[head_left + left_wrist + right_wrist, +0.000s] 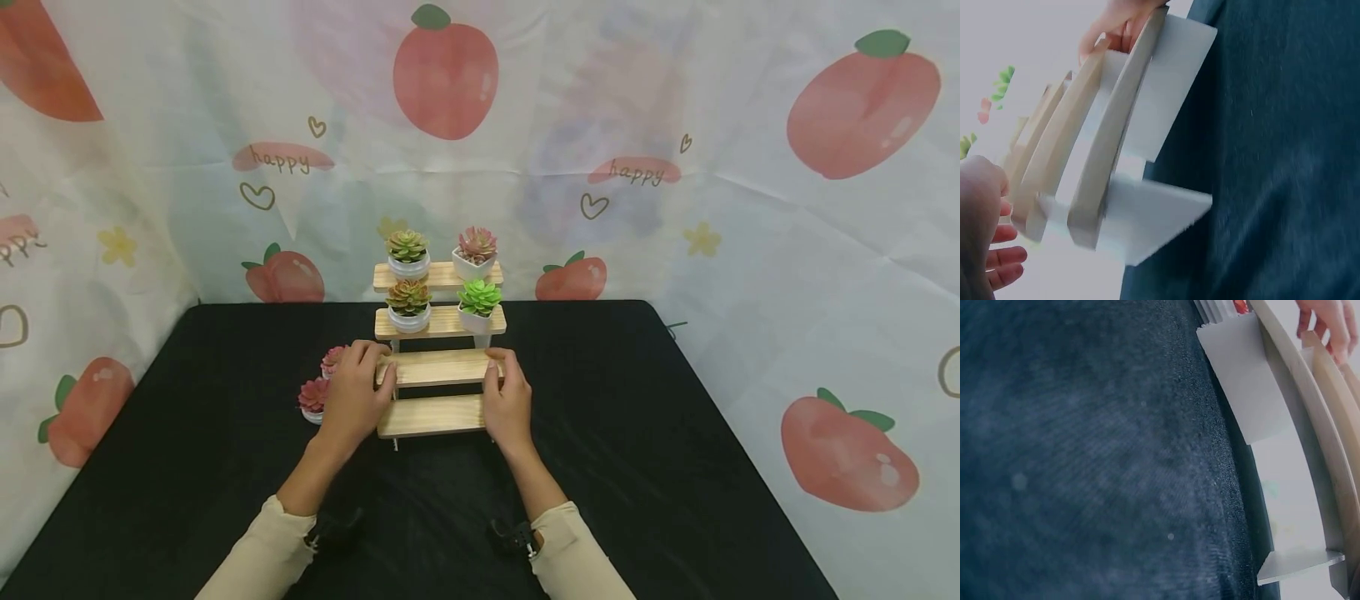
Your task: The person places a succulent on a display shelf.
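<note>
A four-tier wooden plant stand [442, 367] with white side supports [1169, 87] stands on the black cloth. My left hand [358, 392] holds the left end of its third shelf from the top, thumb in front. At the right end, my right hand [510, 404] grips the same shelf, its thumb near the front edge. The two upper shelves carry potted succulents: a pale green one [407, 247] and a pink one [477, 244] on top, an orange-green one [408, 298] and a bright green one [480, 297] below. Both lower shelves are bare.
Two pink-red potted succulents, one nearer [313, 396] and one farther [333, 360], stand on the table left of the stand, partly behind my left hand. A patterned curtain [510, 208] hangs close behind the black-covered table [645, 450].
</note>
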{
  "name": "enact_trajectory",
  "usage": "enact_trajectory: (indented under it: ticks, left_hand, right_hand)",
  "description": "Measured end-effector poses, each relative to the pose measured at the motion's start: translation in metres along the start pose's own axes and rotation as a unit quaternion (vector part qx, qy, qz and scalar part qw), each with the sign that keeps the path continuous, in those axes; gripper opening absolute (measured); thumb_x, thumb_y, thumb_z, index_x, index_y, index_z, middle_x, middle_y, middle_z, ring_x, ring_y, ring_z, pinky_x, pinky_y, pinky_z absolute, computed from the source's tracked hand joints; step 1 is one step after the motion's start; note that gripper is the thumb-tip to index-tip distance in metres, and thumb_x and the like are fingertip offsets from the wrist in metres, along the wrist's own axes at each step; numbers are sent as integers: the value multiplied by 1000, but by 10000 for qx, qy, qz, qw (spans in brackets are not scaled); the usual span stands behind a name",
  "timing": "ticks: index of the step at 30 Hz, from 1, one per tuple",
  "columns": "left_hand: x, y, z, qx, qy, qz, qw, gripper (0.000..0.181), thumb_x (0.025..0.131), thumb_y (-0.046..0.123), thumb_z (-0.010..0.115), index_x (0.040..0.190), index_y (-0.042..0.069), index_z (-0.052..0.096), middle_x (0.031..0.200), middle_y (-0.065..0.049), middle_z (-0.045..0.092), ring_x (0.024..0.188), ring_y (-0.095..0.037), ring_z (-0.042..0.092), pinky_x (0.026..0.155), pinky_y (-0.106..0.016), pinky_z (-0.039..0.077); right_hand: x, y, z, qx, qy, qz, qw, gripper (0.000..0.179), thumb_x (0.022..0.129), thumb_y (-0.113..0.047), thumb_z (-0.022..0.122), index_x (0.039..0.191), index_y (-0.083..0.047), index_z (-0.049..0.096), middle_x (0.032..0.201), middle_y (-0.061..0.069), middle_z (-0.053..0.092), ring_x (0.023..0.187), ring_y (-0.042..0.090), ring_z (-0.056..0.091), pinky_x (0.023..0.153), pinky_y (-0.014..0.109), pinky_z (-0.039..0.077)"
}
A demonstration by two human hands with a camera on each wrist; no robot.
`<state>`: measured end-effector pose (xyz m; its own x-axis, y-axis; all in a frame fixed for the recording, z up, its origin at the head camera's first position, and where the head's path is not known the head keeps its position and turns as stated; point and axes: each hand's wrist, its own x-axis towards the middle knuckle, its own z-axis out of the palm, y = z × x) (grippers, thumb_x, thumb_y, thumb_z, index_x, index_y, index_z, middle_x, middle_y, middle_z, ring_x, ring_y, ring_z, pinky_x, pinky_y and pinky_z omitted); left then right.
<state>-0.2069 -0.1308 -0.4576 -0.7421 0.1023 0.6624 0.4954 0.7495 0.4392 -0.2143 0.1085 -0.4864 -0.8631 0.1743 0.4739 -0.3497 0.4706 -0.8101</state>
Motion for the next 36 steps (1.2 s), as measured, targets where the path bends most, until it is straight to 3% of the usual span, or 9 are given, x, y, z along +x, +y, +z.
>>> enact_trajectory:
  ticks: [5,12,18,25,30,36]
  left_hand:
    - [-4,-13,-6,193,68,-76,9998,19,97,14,70,108,0,68,108,-17,61,103,-38,60,93,-54,48]
    - [-11,-26,-15,570,77,-224,9981,21,94,13,75,109,0,69,110,-19,62,98,-39,60,83,-55,49]
    - [-19,-43,-18,819,-72,-484,9954,34,89,13,79,118,-2,69,116,-23,60,102,-44,58,82,-59,47]
    - [-27,-60,-20,776,-291,-787,9935,48,88,14,79,131,-1,65,127,-27,55,110,-47,54,87,-63,45]
    - [-29,-66,-22,711,-268,-757,9942,48,86,15,82,129,-1,66,127,-26,53,109,-46,54,86,-63,44]
    - [-33,-68,-23,634,-451,-825,9936,54,85,18,85,132,2,64,130,-26,50,110,-45,53,89,-65,45]
  right_hand:
    - [0,-1,0,10,-2,44,10000,23,110,-17,49,124,-11,66,106,6,68,53,16,47,53,35,42]
    - [-1,-2,0,24,-18,31,10000,23,110,-17,48,124,-11,65,87,5,59,50,14,44,50,33,41]
    - [0,-2,0,33,-29,70,10000,22,110,-16,49,124,-10,65,98,6,65,53,16,46,52,34,42]
    - [0,-3,-1,19,-20,85,10000,23,110,-17,48,124,-10,65,109,6,68,55,16,47,54,35,43]
    - [1,-2,-1,3,-17,109,9999,23,110,-18,48,124,-11,65,106,6,67,55,16,47,54,35,42]
    - [0,-2,0,21,-21,102,9999,23,110,-18,48,124,-11,65,101,6,65,55,16,47,54,36,43]
